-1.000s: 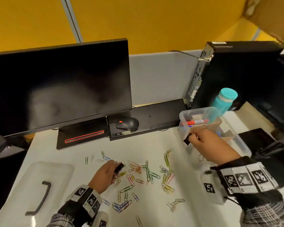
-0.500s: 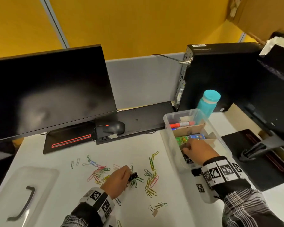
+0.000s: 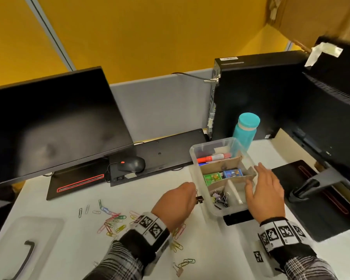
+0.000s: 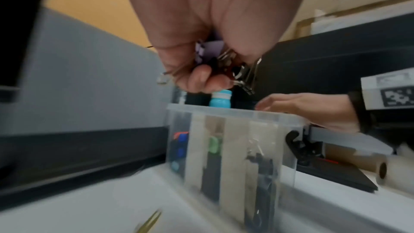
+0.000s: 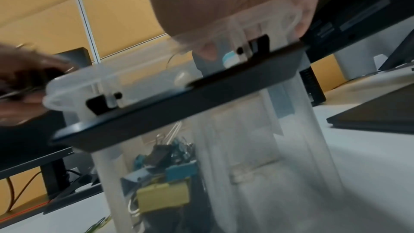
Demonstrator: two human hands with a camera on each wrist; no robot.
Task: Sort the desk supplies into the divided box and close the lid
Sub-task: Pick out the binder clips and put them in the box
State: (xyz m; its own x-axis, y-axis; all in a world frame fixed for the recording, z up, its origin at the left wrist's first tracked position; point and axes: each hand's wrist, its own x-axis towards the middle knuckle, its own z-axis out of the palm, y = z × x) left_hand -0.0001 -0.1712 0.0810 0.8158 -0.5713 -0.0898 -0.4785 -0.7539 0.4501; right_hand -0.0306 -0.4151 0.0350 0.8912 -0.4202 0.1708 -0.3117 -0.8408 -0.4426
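Note:
A clear divided box (image 3: 196,168) stands on the white desk with its lid off. Its far compartment holds markers (image 3: 213,158), and binder clips (image 3: 220,198) lie in the near left one. My left hand (image 3: 194,197) grips several binder clips (image 4: 237,72) just outside the box's left wall (image 4: 233,148), at rim height. Over the right side of the box my right hand (image 3: 255,176) is spread flat and holds nothing. Coloured paper clips (image 3: 111,219) lie scattered on the desk to the left. The lid (image 3: 24,245) lies at the near left.
A monitor (image 3: 49,128) stands at the back left, with a mouse (image 3: 131,164) on a black base beside it. A teal bottle (image 3: 247,128) and a black computer tower (image 3: 251,93) are behind the box. A second monitor's foot (image 3: 321,199) lies to the right.
My left hand has moved right from the paper clip pile to the box's left wall, carrying binder clips. My right hand has lifted out of the near left compartment and opened over the box.

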